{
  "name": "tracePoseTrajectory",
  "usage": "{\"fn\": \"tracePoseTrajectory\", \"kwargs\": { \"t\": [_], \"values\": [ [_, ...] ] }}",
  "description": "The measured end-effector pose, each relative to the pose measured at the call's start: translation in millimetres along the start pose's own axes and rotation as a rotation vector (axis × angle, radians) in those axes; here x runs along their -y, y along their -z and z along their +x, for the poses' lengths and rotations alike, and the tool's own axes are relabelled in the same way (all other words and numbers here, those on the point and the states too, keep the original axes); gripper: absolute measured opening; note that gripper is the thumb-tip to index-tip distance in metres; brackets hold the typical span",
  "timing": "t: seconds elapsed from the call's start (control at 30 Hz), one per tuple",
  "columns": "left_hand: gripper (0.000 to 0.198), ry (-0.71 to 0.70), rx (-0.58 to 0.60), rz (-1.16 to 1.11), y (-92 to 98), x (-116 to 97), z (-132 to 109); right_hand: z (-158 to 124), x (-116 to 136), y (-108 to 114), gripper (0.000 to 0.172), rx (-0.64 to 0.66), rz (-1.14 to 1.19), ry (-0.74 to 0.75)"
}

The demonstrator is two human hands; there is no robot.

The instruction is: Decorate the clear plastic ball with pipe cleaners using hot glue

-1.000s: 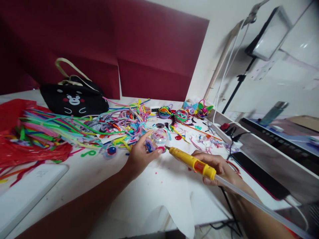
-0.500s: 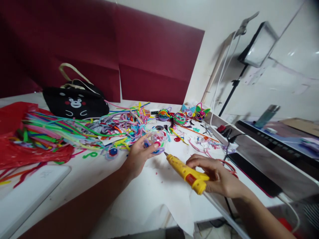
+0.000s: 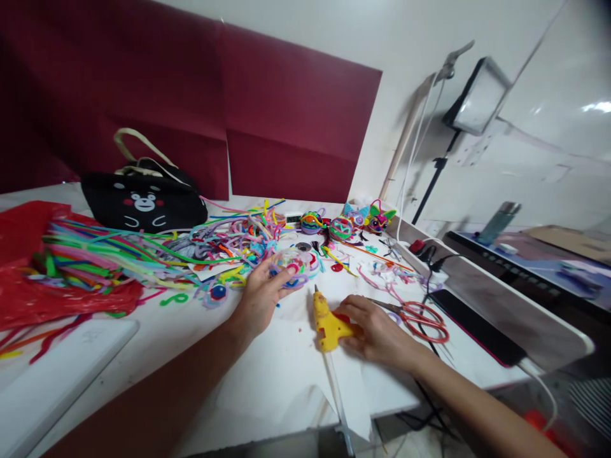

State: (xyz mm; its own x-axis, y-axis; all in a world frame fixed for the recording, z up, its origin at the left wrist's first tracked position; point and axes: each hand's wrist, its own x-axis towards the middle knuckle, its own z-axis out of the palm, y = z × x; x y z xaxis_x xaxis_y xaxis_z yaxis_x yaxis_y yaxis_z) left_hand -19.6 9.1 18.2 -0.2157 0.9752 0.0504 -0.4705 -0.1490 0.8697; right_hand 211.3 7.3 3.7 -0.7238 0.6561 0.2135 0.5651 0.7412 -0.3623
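Note:
My left hand (image 3: 260, 296) is closed on a clear ball (image 3: 304, 262) trimmed with coloured pipe cleaners, thumb on its near side. A yellow glue gun (image 3: 325, 321) is in my right hand (image 3: 379, 331), whose fingers grip the handle from the right. Its nozzle points away from me, just short of the ball and apart from it. From its back end a long translucent glue stick (image 3: 338, 391) reaches past the table's front edge. Red-handled scissors (image 3: 424, 321) lie just beyond my right hand, which partly covers their blades.
Pipe cleaners (image 3: 128, 251) spill from a red plastic bag (image 3: 28, 222) on the left. A black bag (image 3: 143, 200) stands behind them. Decorated balls (image 3: 341, 228) line the back. At right are a phone (image 3: 477, 327) with a cable and a low grey panel (image 3: 515, 312).
The glue gun has swung from pointing up-left to pointing straight away, and moved left and lower with my right hand. The scissors have come into fuller view. The ball shifted slightly left.

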Motion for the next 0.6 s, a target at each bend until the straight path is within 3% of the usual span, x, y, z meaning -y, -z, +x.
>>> {"fn": "tracePoseTrajectory", "kwargs": {
  "t": [0.2,0.47,0.6],
  "values": [
    [0.049,-0.004,0.009,0.000,-0.9,0.5,-0.8,4.6,1.0,5.5,0.035,0.023,-0.014,0.013],
    [0.063,-0.016,0.040,0.076,-3.0,2.1,-5.0,55.1,23.9,22.6,0.039,-0.407,0.329,-0.064],
    [0.074,-0.023,0.048,0.144,-0.8,4.9,-5.1,79.1,26.2,12.9,0.050,-0.438,0.458,-0.128]
  ]
}}
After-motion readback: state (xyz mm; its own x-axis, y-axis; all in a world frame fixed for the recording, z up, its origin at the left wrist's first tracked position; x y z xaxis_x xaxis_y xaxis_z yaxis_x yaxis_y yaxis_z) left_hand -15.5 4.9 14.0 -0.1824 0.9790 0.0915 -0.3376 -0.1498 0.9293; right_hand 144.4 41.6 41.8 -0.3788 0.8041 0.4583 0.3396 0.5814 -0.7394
